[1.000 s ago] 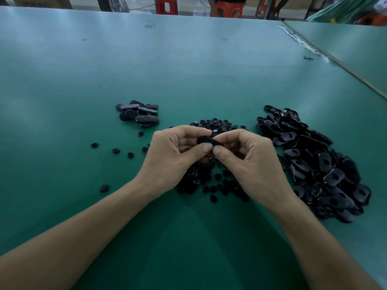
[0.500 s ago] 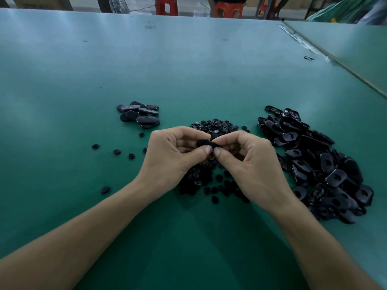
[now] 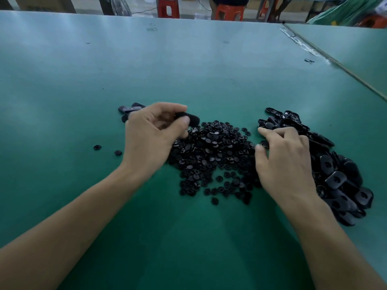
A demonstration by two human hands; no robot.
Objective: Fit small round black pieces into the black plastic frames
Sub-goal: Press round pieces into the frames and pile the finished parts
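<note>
Left grip point(image 3: 150, 139) pinched, right grip point(image 3: 287, 160) loose.

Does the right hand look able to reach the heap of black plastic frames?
Probably yes: the right hand lies at the left edge of the heap of black plastic frames, with nothing between them.

No legible text, labels or numbers anywhere.

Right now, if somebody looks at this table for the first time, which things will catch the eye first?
First, the two black heaps on the green table: small round pieces in the middle and a larger pile of frames on the right. Next, the left hand pinches one black frame by the round pieces' left edge, while the right hand lies at the frame pile's left edge.
</note>
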